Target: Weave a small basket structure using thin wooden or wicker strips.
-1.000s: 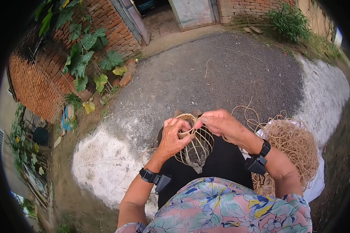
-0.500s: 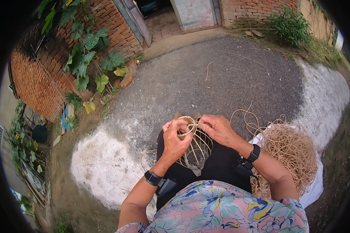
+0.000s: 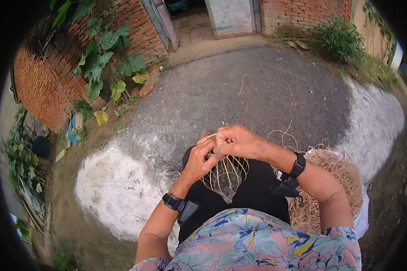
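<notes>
A small open basket of pale cord (image 3: 224, 174) with spoke-like strands and a woven rim sits between my thighs, above my black trousers (image 3: 260, 180). My left hand (image 3: 200, 160) is closed round the rim at its left side. My right hand (image 3: 234, 143) is over the top of the rim, its thumb and fingers pinched close against my left fingertips on the weaving; the exact strand between them is hidden. To the right, a large tangled heap of pale cord (image 3: 325, 180) lies on a white sack (image 3: 362, 221), with loose loops (image 3: 282, 135) trailing toward the basket.
Ahead are dark pavement (image 3: 276, 90), a brick wall (image 3: 289, 16) and an open doorway with a pale door panel (image 3: 230, 18). Leafy vines (image 3: 97, 63) climb the left wall. A bush (image 3: 341, 40) grows at the right. Pale rough concrete (image 3: 111, 189) borders both sides.
My right hand has moved left across the top of the rim onto my left fingers, covering more of the woven ring. My left hand still holds the basket.
</notes>
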Demonstrator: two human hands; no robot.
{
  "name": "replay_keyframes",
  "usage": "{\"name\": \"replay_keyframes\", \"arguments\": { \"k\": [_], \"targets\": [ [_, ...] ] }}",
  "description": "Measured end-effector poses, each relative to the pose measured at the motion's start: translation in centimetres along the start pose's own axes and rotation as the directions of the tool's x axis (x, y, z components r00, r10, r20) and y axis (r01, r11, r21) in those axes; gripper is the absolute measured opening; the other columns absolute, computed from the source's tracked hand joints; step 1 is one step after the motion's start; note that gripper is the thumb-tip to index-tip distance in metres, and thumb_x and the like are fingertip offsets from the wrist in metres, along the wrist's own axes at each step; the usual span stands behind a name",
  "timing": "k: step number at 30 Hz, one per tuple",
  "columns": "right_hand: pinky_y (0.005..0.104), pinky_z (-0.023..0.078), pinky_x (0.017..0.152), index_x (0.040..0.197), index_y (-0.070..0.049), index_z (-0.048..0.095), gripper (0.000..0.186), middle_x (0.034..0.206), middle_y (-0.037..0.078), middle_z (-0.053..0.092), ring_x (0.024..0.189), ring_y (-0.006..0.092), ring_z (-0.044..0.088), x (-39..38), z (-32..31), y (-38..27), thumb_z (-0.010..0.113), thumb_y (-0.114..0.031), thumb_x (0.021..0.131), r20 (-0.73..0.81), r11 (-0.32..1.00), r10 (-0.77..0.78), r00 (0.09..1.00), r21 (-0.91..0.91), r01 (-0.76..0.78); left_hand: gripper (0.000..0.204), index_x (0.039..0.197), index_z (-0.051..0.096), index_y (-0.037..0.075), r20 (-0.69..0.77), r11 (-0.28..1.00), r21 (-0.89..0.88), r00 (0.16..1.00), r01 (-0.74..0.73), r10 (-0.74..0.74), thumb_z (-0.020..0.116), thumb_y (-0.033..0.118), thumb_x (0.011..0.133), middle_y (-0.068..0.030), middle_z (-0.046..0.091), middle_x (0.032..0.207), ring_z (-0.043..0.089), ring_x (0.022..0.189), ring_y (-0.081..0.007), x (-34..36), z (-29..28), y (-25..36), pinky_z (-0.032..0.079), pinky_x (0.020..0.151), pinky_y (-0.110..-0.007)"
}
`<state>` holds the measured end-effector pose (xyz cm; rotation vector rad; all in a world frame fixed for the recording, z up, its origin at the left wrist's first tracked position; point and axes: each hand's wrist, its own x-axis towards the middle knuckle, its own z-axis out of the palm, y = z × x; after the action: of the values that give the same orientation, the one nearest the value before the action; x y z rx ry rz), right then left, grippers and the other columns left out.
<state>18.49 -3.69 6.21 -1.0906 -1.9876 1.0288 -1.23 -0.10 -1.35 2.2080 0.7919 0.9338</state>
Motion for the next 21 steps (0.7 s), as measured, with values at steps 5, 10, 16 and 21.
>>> {"name": "replay_keyframes", "arguments": {
  "k": [5,10,16,21],
  "targets": [
    [0.0243,0.039,0.070,0.071,-0.010,0.050,0.019,0.091,0.000,0.062,0.078,0.0047,0.048,-4.8,-9.4,-6.4,0.066,-0.011,0.082,-0.233,0.882,-0.197,0.952,0.382,0.276,0.020,0.089,0.064,0.001,0.057,0.996,-0.063,0.996,0.065,-0.062,0.066,0.020,0.084,-0.0101,0.063,0.089,0.062,0.088,-0.0252,0.4,-0.8,-1.4,0.048,0.078,-0.034],
    [0.0212,0.034,0.066,0.080,-0.009,0.050,0.024,0.077,-0.008,0.040,0.072,0.0056,0.041,-14.9,-28.0,-4.9,0.062,-0.021,0.097,-0.661,0.733,-0.557,0.504,-0.676,-0.076,0.021,0.091,0.065,0.002,0.106,0.938,-0.227,0.964,0.264,-0.245,0.063,0.022,0.091,-0.0033,0.064,0.088,0.060,0.084,-0.0129,1.1,-1.7,-3.0,0.049,0.078,-0.031],
    [0.0231,0.054,0.077,0.149,-0.011,0.040,0.049,0.137,0.015,0.056,0.109,0.0162,0.065,-47.8,-46.9,10.7,0.051,-0.028,0.104,-0.957,0.949,0.267,-0.112,0.241,0.202,0.023,0.090,0.065,0.003,0.100,0.930,-0.233,0.958,0.284,-0.268,0.064,0.026,0.091,-0.0008,0.063,0.086,0.058,0.082,-0.0106,1.4,-1.7,-2.9,0.047,0.077,-0.030],
    [0.0437,0.054,0.075,0.122,-0.004,0.062,0.054,0.106,0.024,0.070,0.099,0.0432,0.067,-61.4,-35.1,26.5,0.068,-0.043,0.086,-0.946,-0.029,-0.159,-0.282,0.290,-0.956,0.024,0.089,0.066,0.003,0.106,0.933,-0.219,0.958,0.284,-0.267,0.062,0.026,0.092,-0.0007,0.064,0.089,0.058,0.086,-0.0107,1.3,-1.3,-2.9,0.046,0.081,-0.029]
  ]
}}
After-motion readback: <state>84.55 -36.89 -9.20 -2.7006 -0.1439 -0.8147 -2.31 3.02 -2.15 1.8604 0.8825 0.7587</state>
